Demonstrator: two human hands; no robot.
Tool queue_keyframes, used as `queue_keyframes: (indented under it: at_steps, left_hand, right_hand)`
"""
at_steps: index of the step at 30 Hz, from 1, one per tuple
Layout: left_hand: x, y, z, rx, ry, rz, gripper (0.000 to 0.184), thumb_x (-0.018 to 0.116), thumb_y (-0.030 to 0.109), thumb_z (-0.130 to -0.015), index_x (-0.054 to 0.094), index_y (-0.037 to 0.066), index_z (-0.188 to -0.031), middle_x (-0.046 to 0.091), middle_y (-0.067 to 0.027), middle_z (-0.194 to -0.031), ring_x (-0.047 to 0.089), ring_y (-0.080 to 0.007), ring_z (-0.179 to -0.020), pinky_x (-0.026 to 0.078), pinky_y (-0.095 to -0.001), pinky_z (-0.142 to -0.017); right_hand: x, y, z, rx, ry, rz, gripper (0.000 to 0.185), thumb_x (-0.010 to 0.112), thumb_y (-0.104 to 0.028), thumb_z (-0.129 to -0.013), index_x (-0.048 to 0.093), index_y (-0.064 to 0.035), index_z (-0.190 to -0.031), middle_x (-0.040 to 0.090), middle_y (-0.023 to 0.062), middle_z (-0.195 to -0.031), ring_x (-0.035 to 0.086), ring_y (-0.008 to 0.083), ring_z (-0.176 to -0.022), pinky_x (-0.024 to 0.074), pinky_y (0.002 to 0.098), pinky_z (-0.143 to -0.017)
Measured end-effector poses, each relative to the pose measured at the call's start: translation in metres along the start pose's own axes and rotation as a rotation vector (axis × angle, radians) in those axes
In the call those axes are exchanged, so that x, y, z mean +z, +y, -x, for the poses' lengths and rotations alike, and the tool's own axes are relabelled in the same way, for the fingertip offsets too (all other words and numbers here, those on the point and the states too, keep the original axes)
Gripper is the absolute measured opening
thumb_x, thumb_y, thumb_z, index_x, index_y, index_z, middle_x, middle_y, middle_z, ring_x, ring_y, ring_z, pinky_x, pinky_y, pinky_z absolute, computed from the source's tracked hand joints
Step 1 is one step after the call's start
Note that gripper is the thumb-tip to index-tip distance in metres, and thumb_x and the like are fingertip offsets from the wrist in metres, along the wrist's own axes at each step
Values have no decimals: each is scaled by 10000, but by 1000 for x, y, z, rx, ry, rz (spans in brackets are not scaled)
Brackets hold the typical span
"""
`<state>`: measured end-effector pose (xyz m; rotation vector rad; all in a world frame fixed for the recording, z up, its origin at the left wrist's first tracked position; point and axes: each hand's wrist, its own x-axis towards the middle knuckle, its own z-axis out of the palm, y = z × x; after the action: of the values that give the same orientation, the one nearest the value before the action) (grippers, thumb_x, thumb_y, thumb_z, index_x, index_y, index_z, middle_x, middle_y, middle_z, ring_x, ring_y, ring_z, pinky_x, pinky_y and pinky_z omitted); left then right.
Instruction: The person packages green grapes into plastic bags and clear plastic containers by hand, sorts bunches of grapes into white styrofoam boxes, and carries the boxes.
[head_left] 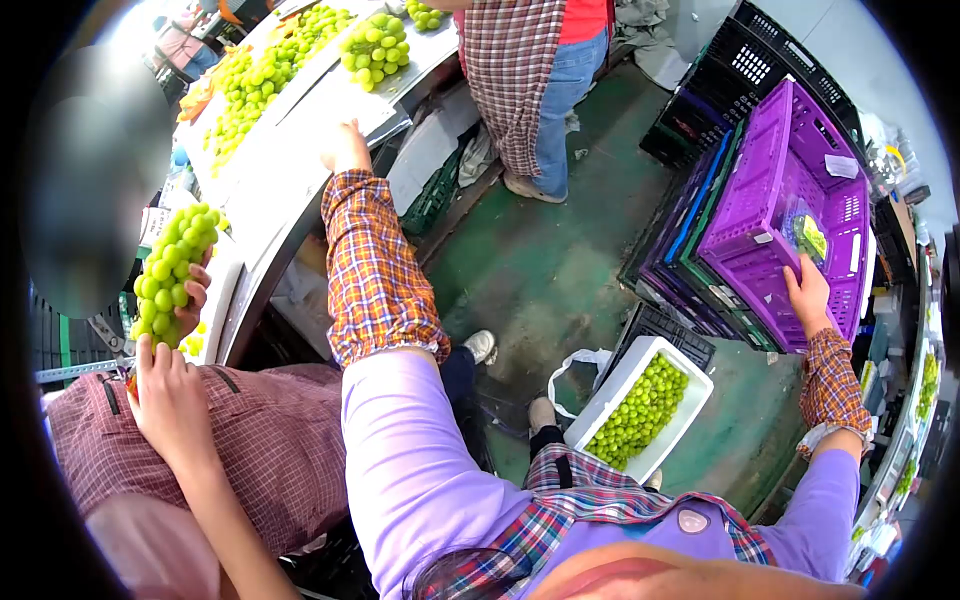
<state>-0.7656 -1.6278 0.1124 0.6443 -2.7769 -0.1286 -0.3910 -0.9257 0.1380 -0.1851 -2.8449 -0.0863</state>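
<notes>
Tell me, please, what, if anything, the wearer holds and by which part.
The right hand holds the purple rectangular plastic crate by its near wall; for the left hand, I cannot tell.

Wears a lavender top point(425, 440), with a small, rounded, pale pinkish badge point(692, 521) on the chest. Adds a plaid apron point(600, 492) in blue, red and white, bearing a short dark strip point(563, 470) near the far edge. Has a left sleeve cover point(378, 260) and right sleeve cover point(834, 382), both orange-and-dark check, ruffled at the near ends. Leaves left hand point(346, 148) and right hand point(810, 293) bare. Shows a dark trouser leg point(546, 438) and pale shoe point(541, 413).
</notes>
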Motion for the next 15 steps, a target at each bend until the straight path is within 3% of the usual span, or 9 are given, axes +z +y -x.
queue_keyframes:
  at_steps: [2,9,12,15]
  left_hand:
    - [49,-30,-49,128,22,-91,354,534,411,-867,671,107,-984,661,-137,-977,636,-268,-923,509,-379,-751]
    - [-63,-47,-50,21,141,144,388,555,421,-841,668,64,-941,649,-163,-987,619,-295,-943,489,-390,-773]
    - [-114,-44,-20,-68,154,86,412,577,445,-814,671,58,-921,643,-188,-964,611,-321,-935,479,-397,-788]
    - [-76,-69,-48,94,329,116,401,588,439,-802,673,67,-925,641,-188,-968,609,-346,-907,472,-404,-799]
  right_hand:
    - [-2,-1,0,19,-16,-27,336,581,-298,-842,529,-42,-1053,603,196,-889,585,378,-843,466,433,-706]
    - [3,2,1,2,22,-34,336,578,-306,-848,534,-40,-1048,604,186,-909,588,362,-853,471,414,-713]
    - [2,3,1,47,-20,-21,370,583,-311,-845,536,-32,-1084,608,190,-956,589,355,-888,473,409,-744]
    - [9,7,2,66,-20,-28,395,585,-316,-843,537,-31,-1111,610,191,-989,589,350,-914,471,406,-768]
